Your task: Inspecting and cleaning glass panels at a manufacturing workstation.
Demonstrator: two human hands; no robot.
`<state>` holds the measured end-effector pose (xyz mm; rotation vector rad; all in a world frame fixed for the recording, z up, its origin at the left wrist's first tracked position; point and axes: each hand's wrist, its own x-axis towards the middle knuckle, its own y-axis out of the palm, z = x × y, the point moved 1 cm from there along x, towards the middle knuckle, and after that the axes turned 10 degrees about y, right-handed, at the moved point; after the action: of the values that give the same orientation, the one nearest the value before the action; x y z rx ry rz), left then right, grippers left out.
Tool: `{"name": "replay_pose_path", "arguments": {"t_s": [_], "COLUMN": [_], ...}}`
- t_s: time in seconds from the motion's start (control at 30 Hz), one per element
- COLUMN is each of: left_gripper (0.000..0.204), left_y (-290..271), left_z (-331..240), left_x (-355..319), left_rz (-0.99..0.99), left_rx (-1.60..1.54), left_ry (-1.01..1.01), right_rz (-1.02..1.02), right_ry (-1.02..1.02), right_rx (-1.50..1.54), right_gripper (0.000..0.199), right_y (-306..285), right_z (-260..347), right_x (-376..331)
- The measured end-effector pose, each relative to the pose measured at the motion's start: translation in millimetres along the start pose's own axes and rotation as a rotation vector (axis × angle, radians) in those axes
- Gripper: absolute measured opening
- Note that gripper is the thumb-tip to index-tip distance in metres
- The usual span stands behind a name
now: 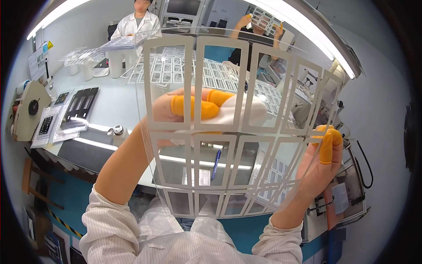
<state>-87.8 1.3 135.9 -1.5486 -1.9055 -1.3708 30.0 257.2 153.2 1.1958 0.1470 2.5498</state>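
A large clear plastic sheet printed with rows of white rectangular outlines (217, 126) stands raised and tilted in front of me. At its right edge, my right hand (323, 160) pinches it between fingers wearing orange finger cots. Behind the sheet, seen through it, my left hand (178, 105) is closed on a wad of white cloth (233, 108); orange cots cover some of its fingers too. Whether the cloth touches the sheet's far face I cannot tell. Below, through the sheet, a blue pen (216, 165) and a gridded paper (198, 177) lie on the table.
A small metal-topped bottle (118, 132) stands near my left forearm. Left are black panels (81, 105) and a beige tape-dispenser-like machine (33, 105). Similar outlined sheets (167, 70) cover the far table. A person in white (138, 26) and another, raising a sheet (263, 20), are beyond.
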Motion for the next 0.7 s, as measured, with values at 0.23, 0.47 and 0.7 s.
{"name": "replay_pose_path", "arguments": {"t_s": [0.23, 0.47, 0.7], "left_gripper": [0.042, 0.041, 0.045], "left_y": [19.6, 9.6, -8.5], "left_z": [-24.0, -30.2, -39.0], "left_x": [24.1, 33.8, 37.6], "left_rz": [0.001, -0.014, 0.173], "left_rx": [0.068, 0.080, -0.023], "left_ry": [0.059, 0.128, 0.096], "right_rz": [0.002, 0.037, 0.081], "right_ry": [-0.027, -0.008, -0.035], "right_rx": [-0.038, 0.071, 0.047], "right_gripper": [0.024, 0.025, 0.024], "right_y": [-0.2, -4.0, -9.2], "right_z": [0.2, 5.4, 4.0], "right_x": [-1.7, -2.8, 1.8]}}
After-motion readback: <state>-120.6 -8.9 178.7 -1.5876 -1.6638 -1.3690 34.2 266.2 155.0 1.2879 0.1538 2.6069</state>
